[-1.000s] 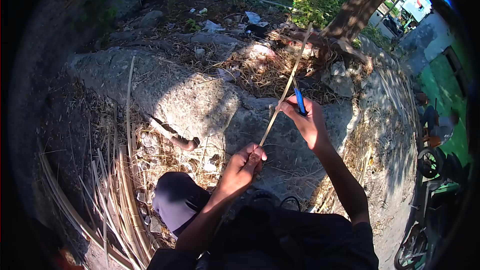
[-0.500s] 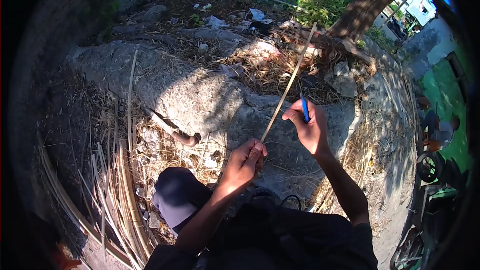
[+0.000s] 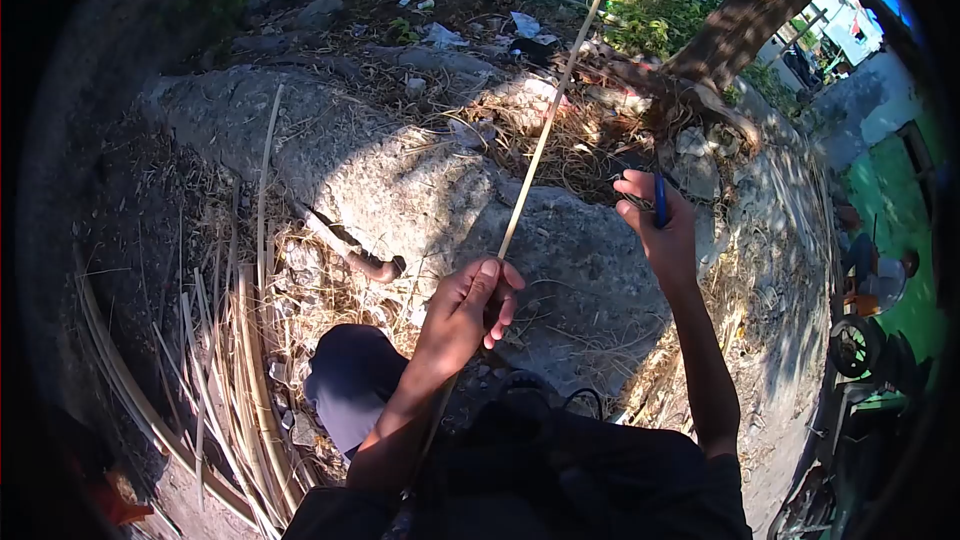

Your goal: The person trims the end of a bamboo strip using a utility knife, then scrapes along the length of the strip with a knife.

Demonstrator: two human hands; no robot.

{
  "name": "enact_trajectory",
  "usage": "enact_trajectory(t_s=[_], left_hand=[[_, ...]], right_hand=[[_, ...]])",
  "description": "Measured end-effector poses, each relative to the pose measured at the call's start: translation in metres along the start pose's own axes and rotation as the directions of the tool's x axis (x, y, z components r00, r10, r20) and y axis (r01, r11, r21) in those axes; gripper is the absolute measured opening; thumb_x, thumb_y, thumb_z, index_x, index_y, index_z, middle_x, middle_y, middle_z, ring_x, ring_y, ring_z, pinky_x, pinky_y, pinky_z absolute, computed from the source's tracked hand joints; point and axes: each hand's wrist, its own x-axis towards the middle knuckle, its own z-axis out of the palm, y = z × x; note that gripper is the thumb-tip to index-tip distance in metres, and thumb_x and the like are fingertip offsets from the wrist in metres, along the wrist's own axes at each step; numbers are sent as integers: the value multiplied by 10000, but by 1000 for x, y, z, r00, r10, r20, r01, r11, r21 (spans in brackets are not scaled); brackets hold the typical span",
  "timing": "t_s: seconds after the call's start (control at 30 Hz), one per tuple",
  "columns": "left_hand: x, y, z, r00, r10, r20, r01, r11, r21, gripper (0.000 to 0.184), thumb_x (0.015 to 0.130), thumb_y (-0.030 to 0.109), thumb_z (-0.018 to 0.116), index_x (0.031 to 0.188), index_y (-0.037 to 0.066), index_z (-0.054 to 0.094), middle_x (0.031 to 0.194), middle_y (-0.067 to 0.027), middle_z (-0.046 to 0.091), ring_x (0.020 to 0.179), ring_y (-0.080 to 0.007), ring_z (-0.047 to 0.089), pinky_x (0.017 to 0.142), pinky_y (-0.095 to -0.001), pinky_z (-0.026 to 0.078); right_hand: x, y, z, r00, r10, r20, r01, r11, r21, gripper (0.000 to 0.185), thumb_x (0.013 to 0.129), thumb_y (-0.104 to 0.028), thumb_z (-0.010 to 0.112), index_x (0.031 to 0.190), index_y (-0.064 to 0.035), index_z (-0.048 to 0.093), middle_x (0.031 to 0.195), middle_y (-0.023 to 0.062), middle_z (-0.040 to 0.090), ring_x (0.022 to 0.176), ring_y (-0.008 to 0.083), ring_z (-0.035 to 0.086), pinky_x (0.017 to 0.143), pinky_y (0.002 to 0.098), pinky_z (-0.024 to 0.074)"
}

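My left hand is closed around a long thin bamboo strip, thumb on top. The strip slants up and away to the right, its far end over the littered ground. To the right, my right hand is raised apart from the strip, its fingers curled. Held in it is a slim blue tool, standing nearly upright; its kind and working end are not clear. Beyond my left hand, a tool with a curved brown wooden handle lies against the rock.
A large pale rock spans the space in front of me. Several long bamboo strips lie in a bundle at my left. Dry shavings and litter surround a tree trunk. At far right, a person sits near a wheel.
My right hand has moved right, away from the strip, with the blue tool. My left hand has shifted slightly left, and the strip now reaches higher and stands a little steeper.
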Motion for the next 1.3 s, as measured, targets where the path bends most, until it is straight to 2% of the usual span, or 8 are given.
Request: enact_trajectory(t_s=[0.17, 0.23, 0.3, 0.4, 0.73, 1.1, 1.2, 1.3], left_hand=[[4, -11, 2, 995, 93, 27, -95, 991, 90, 402, 1194, 284, 405, 1107, 26, 702, 737, 45, 495, 573, -46, 397, 543, -237, 334], [5, -14, 5, 995, 94, 25, -96, 989, 111, 395, 1194, 286, 406, 1119, 29, 697, 724, 53, 475, 576, -43, 377, 549, -241, 315], [4, -16, 6, 995, 94, 24, -97, 986, 133, 387, 1194, 288, 408, 1131, 32, 692, 711, 62, 456, 579, -40, 357, 555, -244, 296], [3, -18, 6, 997, 35, 67, -41, 995, 89, 372, 1193, 296, 410, 1171, 28, 667, 678, 75, 437, 575, -38, 358, 548, -244, 301], [6, -26, 6, 995, 92, 32, -94, 994, 56, 270, 1179, 261, 467, 1149, 44, 626, 671, 59, 451, 567, -36, 374, 527, -239, 295], [2, -22, 11, 998, 50, -30, -46, 990, 136, 332, 1187, 305, 435, 1091, 61, 640, 680, 48, 485, 567, -54, 392, 531, -250, 310], [5, -27, 12, 986, 143, -80, -113, 947, 301, 330, 1183, 284, 445, 1059, 49, 639, 665, 19, 518, 564, -74, 433, 528, -291, 342], [8, -36, 12, 923, 376, -79, -268, 777, 570, 275, 1166, 229, 470, 1053, 30, 621, 665, -63, 573, 553, -163, 537, 545, -358, 405]], right_hand=[[-10, -23, 15, 996, -35, 83, 44, 993, -106, 327, 1044, -138, 696, 1335, 1, 639, 975, 41, 727, 767, 97, 621, 710, 292, 503], [-17, -34, 21, 973, -34, 228, 47, 998, -51, 291, 1074, -167, 646, 1311, -1, 616, 895, 37, 687, 762, 114, 615, 701, 310, 492], [-22, -38, 30, 963, 7, 270, 59, 970, -234, 243, 1060, -175, 665, 1232, -11, 613, 822, 132, 678, 729, 235, 663, 698, 372, 502], [-31, -40, 42, 926, -150, 347, 255, 926, -279, 267, 1036, -227, 713, 1193, -20, 651, 953, 191, 755, 857, 385, 753, 736, 432, 563], [-37, -29, 48, 810, -393, 435, 533, 803, -267, 290, 972, -193, 782, 1178, -19, 676, 1040, 164, 773, 851, 347, 775, 691, 402, 612], [-41, -18, 51, 793, -418, 444, 573, 760, -307, 318, 962, -231, 792, 1194, -48, 675, 1021, 133, 766, 833, 342, 765, 677, 408, 613], [-42, -17, 51, 812, -345, 471, 515, 803, -300, 302, 966, -246, 788, 1183, -59, 693, 1036, 125, 773, 844, 348, 767, 692, 412, 618], [-41, -12, 55, 828, -324, 457, 474, 841, -262, 278, 962, -243, 791, 1156, -57, 721, 1044, 130, 782, 856, 358, 769, 705, 414, 622]])
